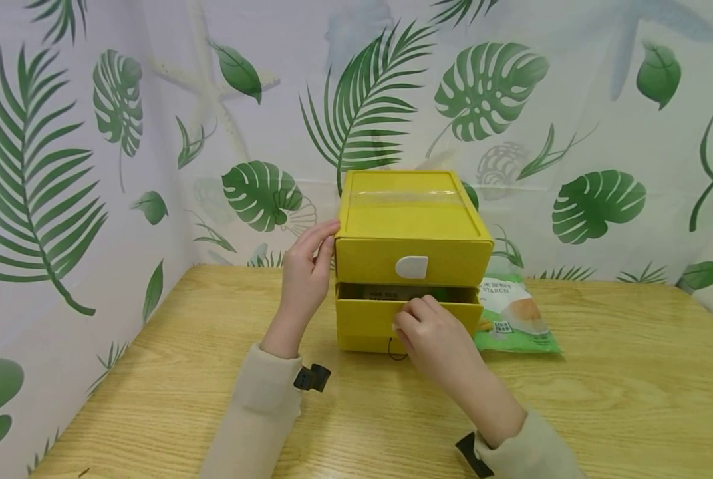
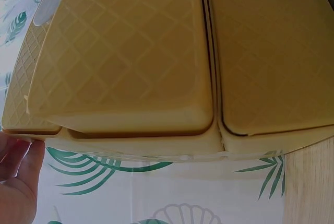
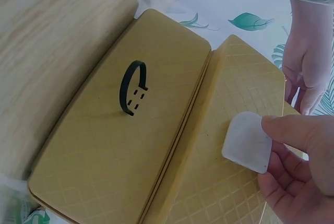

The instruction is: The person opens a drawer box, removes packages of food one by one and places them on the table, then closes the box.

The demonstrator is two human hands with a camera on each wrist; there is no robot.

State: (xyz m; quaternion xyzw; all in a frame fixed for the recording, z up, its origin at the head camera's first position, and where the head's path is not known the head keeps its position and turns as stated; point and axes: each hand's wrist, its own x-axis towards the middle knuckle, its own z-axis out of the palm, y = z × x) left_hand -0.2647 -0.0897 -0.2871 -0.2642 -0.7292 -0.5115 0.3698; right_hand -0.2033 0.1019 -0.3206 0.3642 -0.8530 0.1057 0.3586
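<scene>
A yellow drawer box with a quilted front stands on the table. Its middle drawer is pulled part way out, and a packet with dark print shows inside. My right hand pinches that drawer's white handle, thumb at one edge and fingertips at the other. Flat fingers of my left hand rest against the box's upper left side; in the left wrist view, fingertips touch the corner. The top drawer, with its own white handle, is closed, as is the lowest drawer with a black loop handle.
A green and white starch bag lies just right of the box, partly behind it. Clear tape crosses the box top. Behind the wooden table hangs a leaf-patterned cloth.
</scene>
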